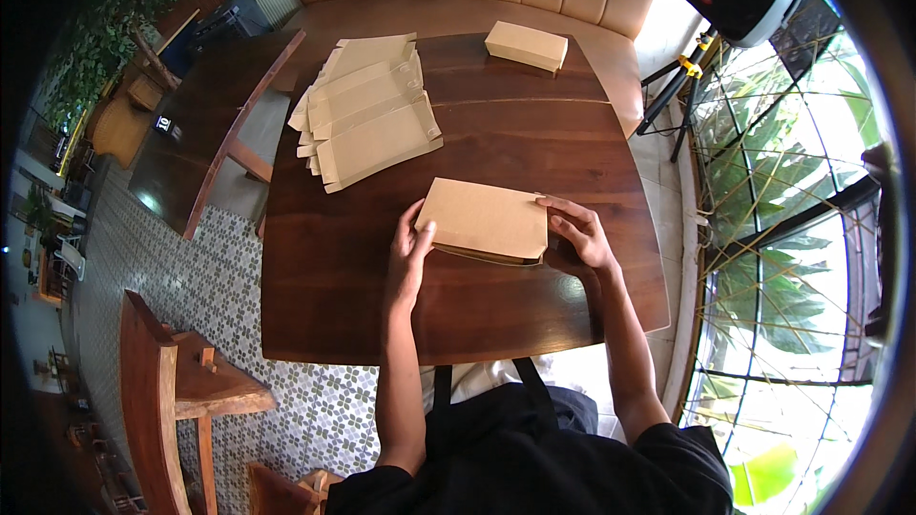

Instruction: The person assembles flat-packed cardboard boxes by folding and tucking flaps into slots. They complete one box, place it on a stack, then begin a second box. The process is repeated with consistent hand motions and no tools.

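Head view: you've got the box [487,217] gripped at both ends, left hand [408,253] plus right hand [584,236], cardboard stack [367,114] beyond.

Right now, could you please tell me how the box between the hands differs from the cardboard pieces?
The box is folded into a raised, oblong shape, while the cardboard pieces lie opened out and mostly flat. The box is single; the cardboard pieces are several, overlapping. The box is between the left hand and right hand, whereas the cardboard pieces lie untouched, farther off. Both are plain brown.
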Action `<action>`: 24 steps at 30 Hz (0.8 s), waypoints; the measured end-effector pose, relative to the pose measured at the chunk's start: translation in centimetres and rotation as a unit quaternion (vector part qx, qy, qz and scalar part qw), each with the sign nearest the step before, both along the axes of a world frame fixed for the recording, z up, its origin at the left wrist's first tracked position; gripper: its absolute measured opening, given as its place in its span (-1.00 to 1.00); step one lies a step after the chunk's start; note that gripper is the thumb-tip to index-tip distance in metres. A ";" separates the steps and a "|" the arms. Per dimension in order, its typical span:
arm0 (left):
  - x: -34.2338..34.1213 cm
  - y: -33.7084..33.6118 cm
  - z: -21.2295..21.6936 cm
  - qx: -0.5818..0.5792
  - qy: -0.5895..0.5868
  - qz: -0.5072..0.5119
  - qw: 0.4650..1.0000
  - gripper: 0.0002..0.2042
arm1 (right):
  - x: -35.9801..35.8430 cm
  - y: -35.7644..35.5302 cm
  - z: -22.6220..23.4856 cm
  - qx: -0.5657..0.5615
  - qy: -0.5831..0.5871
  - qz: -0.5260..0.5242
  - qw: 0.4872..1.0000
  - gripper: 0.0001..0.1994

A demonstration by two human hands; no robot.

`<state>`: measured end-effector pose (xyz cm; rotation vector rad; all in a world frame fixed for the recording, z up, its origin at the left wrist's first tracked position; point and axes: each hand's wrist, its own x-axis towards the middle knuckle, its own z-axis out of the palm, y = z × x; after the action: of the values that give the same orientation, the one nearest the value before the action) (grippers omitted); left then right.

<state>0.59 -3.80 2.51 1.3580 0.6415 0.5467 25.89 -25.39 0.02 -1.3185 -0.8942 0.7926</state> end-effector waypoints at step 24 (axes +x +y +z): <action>4.1 -12.1 -3.1 0.488 0.028 0.171 0.856 0.41 | -4.8 1.3 0.5 0.040 0.021 -0.027 0.999 -0.14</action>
<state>4.71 -15.90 -0.56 2.2292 0.6811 1.2326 21.07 -24.11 0.57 -1.2476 -0.8454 0.7330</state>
